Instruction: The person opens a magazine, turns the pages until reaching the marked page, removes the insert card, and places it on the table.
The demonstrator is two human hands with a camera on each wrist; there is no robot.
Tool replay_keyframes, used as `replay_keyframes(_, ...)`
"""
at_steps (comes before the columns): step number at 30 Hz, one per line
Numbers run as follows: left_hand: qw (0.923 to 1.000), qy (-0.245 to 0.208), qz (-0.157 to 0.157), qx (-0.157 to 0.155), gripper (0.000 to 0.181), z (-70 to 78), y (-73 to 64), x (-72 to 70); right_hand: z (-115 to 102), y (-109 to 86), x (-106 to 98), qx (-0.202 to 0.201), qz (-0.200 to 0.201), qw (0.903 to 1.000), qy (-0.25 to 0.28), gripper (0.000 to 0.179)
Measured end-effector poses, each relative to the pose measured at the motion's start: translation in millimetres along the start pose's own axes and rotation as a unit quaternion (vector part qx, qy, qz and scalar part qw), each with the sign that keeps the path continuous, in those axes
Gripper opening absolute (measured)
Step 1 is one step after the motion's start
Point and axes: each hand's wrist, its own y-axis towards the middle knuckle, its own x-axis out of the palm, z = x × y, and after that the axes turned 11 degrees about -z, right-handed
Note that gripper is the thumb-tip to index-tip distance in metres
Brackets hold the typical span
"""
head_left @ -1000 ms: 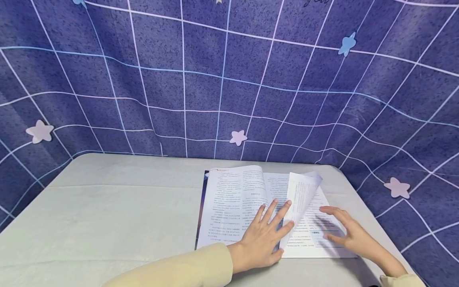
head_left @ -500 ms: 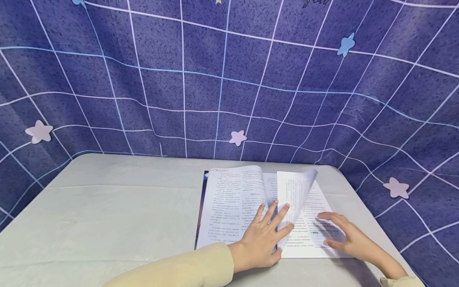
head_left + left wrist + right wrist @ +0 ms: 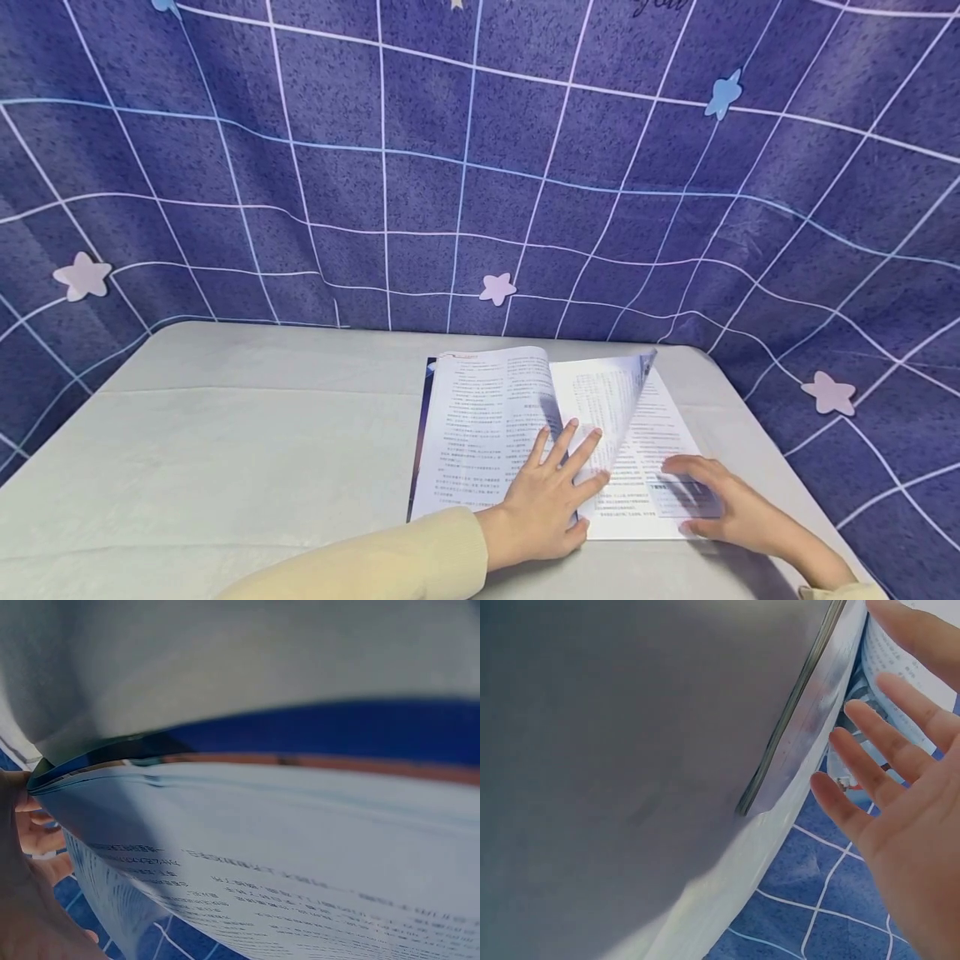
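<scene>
An open book (image 3: 487,417) with printed pages and a dark cover lies on the grey-white tabletop. One leaf (image 3: 600,396) stands curled up from the right side, its upper corner bent over. My left hand (image 3: 543,504) rests with spread fingers along the book's middle, fingertips over the base of that leaf. Over the lower right page my right hand (image 3: 731,500) hovers, fingers loosely bent with nothing between them. In the right wrist view, the right hand's fingers (image 3: 870,757) are spread beside the book's edge (image 3: 795,727). The left wrist view shows pages (image 3: 300,847) close up.
The light cloth-covered table (image 3: 247,433) extends to the left of the book. Behind and to the right hangs a purple-blue curtain (image 3: 420,200) with a grid and star pattern. The table's right edge runs close beside the right forearm.
The curled leaf has swung further left, towards the book's middle. My right hand has shifted slightly nearer and down over the right page. The left hand stays almost still.
</scene>
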Motion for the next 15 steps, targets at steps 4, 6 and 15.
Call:
replay_keyframes(4, 1.0000, 0.004, -0.002, -0.002, 0.055, -0.7, -0.4, 1.2, -1.4, -3.1, 1.1, 0.017, -0.010, 0.9998, 0.006, 0.070)
replay_keyframes(6, 1.0000, 0.006, -0.005, -0.002, 0.055, -0.9, -0.5, 1.4, -1.0, -4.4, 2.1, 0.022, -0.015, 0.9996, 0.007, 0.070)
replay_keyframes(15, 0.9997, 0.016, -0.019, -0.007, 0.057, -1.6, -1.2, 1.0, -1.6, -5.7, 2.9, 0.030, -0.026, 0.9992, -0.002, 0.072)
